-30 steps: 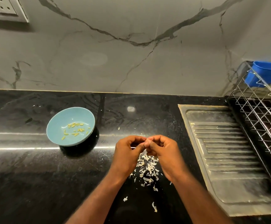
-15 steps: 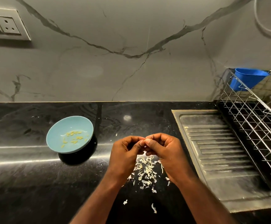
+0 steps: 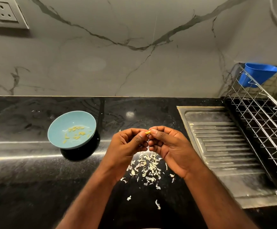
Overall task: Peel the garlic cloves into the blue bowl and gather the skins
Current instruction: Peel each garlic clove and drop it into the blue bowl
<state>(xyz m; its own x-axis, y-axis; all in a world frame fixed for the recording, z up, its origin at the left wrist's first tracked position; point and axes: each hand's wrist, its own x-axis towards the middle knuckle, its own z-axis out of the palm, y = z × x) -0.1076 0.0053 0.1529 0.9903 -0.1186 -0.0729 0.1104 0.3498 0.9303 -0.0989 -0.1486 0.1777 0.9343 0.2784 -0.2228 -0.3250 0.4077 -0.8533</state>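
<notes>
A small yellowish garlic clove [image 3: 147, 132] is pinched between the fingertips of my left hand [image 3: 126, 146] and my right hand [image 3: 169, 146], both held together above the black counter [image 3: 27, 179]. Under the hands lies a loose pile of pale garlic skins [image 3: 147, 169]. The blue bowl [image 3: 71, 129] stands to the left of my hands and holds several peeled cloves [image 3: 75, 132].
A steel sink drainboard [image 3: 220, 151] lies to the right, with a wire dish rack [image 3: 263, 123] and a blue cup [image 3: 256, 74] beyond it. A wall socket [image 3: 4, 11] sits upper left. Stray skin bits [image 3: 157, 204] dot the counter near me.
The camera has tilted upward, so the scene sits lower in view. My hands stay together over the skins, and the clove's yellow tip now shows between the fingertips.
</notes>
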